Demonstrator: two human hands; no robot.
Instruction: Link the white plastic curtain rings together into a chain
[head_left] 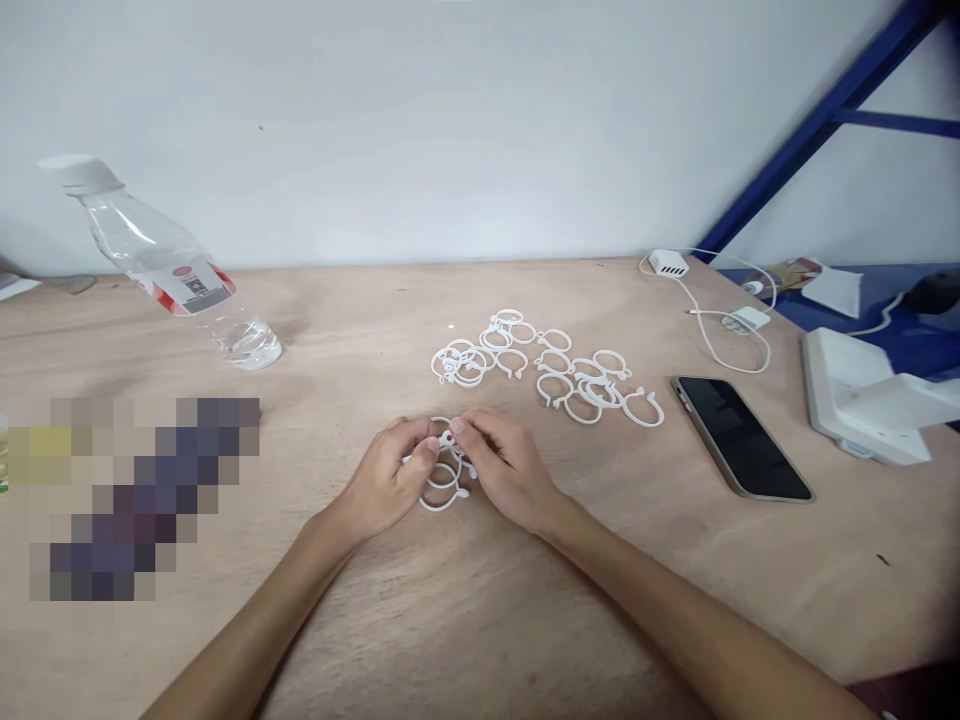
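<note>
Both of my hands meet at the middle of the wooden table (465,620). My left hand (390,480) and my right hand (506,465) pinch a small chain of linked white plastic rings (444,485) between fingertips, with a tiny red spot where the fingers meet. The fingers of both hands are curled closed on the rings. A loose pile of several white open rings (551,368) lies just beyond my hands, spread toward the right.
A clear water bottle (169,268) leans at the back left. A dark phone (741,436) lies face up on the right. Behind it are a white charger with cable (667,264), a white device (862,395) and a blue metal frame (817,120). A blurred patch covers the left.
</note>
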